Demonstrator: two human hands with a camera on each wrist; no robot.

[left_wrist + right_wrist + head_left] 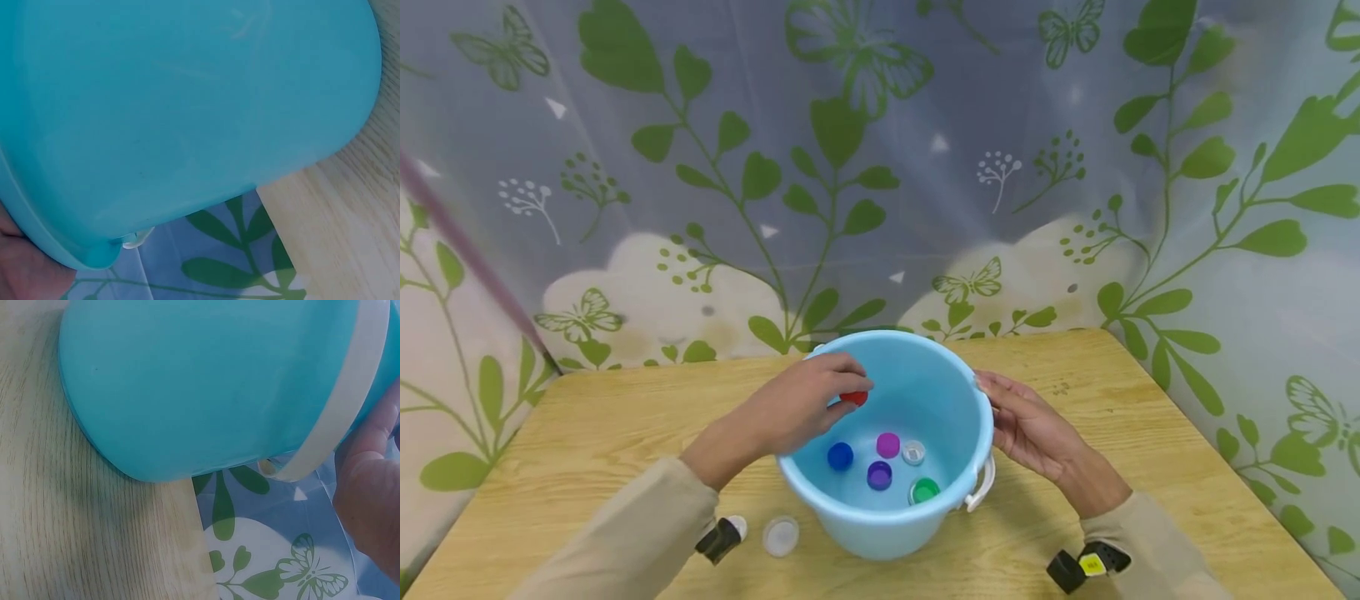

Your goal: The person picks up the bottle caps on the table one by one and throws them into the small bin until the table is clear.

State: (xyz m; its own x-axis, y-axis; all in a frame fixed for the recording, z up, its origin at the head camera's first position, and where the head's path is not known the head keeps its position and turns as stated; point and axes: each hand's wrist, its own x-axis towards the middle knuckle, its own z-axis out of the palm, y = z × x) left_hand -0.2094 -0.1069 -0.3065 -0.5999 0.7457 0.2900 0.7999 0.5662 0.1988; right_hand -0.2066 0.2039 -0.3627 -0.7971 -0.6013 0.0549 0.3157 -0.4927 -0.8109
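Observation:
A light blue bucket (880, 533) with a white handle (982, 485) stands on the wooden table, its mouth tilted towards me. Over its left rim reaches my left hand (797, 400), pinching a red bottle cap (854, 397). My right hand (1030, 421) grips the rim on the right, thumb and fingers at the edge. Inside the bucket lie a blue cap (840, 456), a magenta cap (888, 445), a purple cap (879, 476), a clear cap (913, 452) and a green cap (926, 490). In the left wrist view the bucket wall (187, 112) hides most of the left hand.
On the table (625, 433), left of the bucket's base, lies a clear round lid (781, 536). A small white piece (738, 527) shows beside the left wrist's black strap device. A leaf-patterned curtain (880, 167) hangs behind the table's back edge.

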